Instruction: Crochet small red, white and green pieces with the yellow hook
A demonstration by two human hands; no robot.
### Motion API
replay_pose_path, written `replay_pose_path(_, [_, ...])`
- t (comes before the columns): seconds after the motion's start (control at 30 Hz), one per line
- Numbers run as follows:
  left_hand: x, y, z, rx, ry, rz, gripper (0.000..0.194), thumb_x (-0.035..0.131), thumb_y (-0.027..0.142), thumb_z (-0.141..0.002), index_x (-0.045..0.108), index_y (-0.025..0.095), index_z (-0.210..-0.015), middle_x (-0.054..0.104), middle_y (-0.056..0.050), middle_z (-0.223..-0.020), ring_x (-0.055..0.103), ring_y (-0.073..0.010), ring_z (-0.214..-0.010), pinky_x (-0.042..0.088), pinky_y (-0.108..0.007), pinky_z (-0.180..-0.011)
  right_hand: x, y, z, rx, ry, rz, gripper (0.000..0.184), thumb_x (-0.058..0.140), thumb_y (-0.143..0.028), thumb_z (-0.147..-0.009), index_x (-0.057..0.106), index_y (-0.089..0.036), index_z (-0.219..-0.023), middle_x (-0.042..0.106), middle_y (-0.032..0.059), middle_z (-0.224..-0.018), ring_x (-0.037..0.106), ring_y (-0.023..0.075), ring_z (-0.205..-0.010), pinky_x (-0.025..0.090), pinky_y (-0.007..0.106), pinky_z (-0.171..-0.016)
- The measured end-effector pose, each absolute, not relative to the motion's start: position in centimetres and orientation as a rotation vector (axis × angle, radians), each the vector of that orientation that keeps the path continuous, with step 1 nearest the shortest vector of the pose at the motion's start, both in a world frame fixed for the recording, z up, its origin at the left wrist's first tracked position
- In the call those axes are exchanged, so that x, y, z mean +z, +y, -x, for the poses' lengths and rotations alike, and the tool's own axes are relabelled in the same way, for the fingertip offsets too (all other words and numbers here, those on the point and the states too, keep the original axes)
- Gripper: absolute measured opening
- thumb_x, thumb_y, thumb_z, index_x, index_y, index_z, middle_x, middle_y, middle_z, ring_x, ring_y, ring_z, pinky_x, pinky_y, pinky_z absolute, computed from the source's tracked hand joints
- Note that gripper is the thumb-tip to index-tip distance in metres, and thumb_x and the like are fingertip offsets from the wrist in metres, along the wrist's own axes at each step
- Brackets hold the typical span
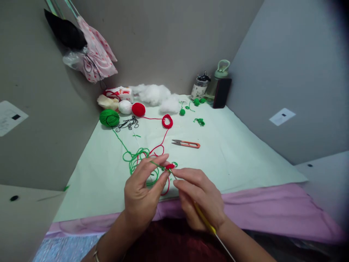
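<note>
Between the fingertips of my left hand (145,191) is a small crochet piece (170,166) in red, with white and green at its edge. Green yarn (156,164) runs over the left index finger to it. My right hand (203,194) grips a crochet hook (203,215) with a yellow handle, its metal tip at the piece. Loose coils of green yarn (133,160) lie behind and under my left hand, mixed with red strands. A red yarn coil (167,121) rests farther back, joined by a strand to the red ball (138,109).
Orange thread snips (185,143) lie beyond my hands. A green yarn ball (109,118), a white ball (125,107) and black cord (128,123) sit back left. White stuffing (154,94) is along the wall. A phone (222,93), bottle (221,72) and pen cup (199,89) stand back right.
</note>
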State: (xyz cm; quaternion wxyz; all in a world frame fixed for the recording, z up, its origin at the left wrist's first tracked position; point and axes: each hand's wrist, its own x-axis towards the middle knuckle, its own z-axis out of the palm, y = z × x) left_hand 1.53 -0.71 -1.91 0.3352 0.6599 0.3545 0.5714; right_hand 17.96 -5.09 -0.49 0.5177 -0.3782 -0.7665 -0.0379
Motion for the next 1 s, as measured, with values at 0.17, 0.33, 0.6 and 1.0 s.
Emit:
replay_pose_path(0.17, [-2.1,-0.6,-1.3,1.552,0.895,-1.866,0.054,0.072,0.001,-0.093,0.073,0.034,-0.136,0.077,0.003,-0.113,0.070,-0.0127,-0.107,0.053,-0.024,-0.101,-0.4,-5.2,-17.8,0.044,-1.768,0.909,0.032,0.056,0.002,-0.090,0.068,-0.014,-0.116,0.077,0.0167,-0.116,0.074,0.0213,-0.106,0.066,0.035,-0.087])
replay_pose_path(0.33, [-1.9,-0.3,-1.3,1.597,0.873,-2.007,0.049,0.072,-0.002,-0.092,0.073,0.026,-0.132,0.079,0.001,-0.111,0.072,-0.0116,-0.106,0.054,-0.023,-0.102,0.1,-5.1,-17.8,0.141,-1.737,0.900,0.032,0.057,0.004,-0.091,0.068,-0.014,-0.115,0.076,0.0155,-0.112,0.074,0.0203,-0.104,0.065,0.033,-0.087])
replay_pose_path(0.6, [-1.7,0.1,-1.2,1.632,0.851,-2.115,0.038,0.072,-0.004,-0.091,0.076,0.020,-0.120,0.081,-0.003,-0.107,0.074,-0.0128,-0.104,0.056,-0.023,-0.103,0.2,-4.9,-18.2,0.181,-1.797,0.928,0.029,0.058,0.002,-0.095,0.068,-0.015,-0.116,0.076,0.0143,-0.113,0.073,0.0188,-0.104,0.063,0.030,-0.090])
replay_pose_path(1.0, [-2.1,0.9,-1.5,1.482,0.993,-1.985,0.026,0.073,0.005,-0.090,0.079,0.022,-0.108,0.084,-0.002,-0.100,0.078,-0.0165,-0.091,0.062,-0.026,-0.086,-2.0,-3.7,-19.1,-0.063,-2.057,0.881,0.031,0.054,-0.006,-0.101,0.064,-0.013,-0.130,0.076,0.0213,-0.119,0.072,0.0273,-0.105,0.066,0.043,-0.086])
